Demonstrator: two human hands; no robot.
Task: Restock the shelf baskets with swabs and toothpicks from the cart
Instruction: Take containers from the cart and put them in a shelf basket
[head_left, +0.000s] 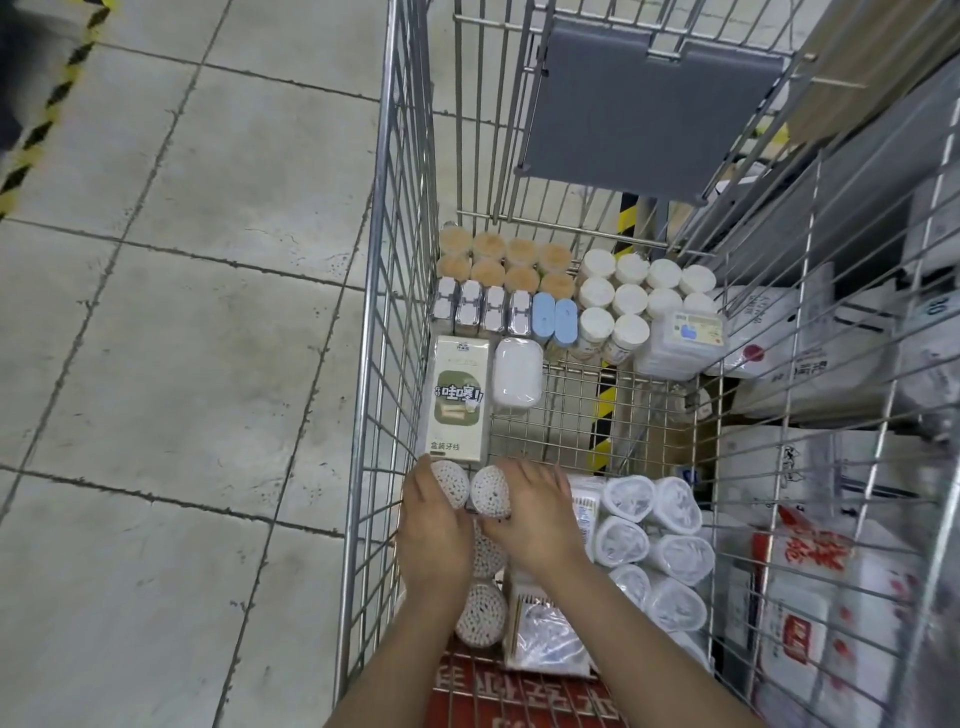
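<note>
head view: left hand (434, 525) and right hand (535, 514) each grip swab pack (451, 486).

Grey tile floor (182, 312) lies left of the hands. Striped hazard tape (49, 104) runs far up-left. White printed bags (810, 597) sit to the right.

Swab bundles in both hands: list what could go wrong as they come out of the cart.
1. The left hand and right hand each hold a rounded swab bundle only partly; one may slip.
2. Lifting could knock the floss box just beyond them.
3. Arms may catch the cart wall.
</note>
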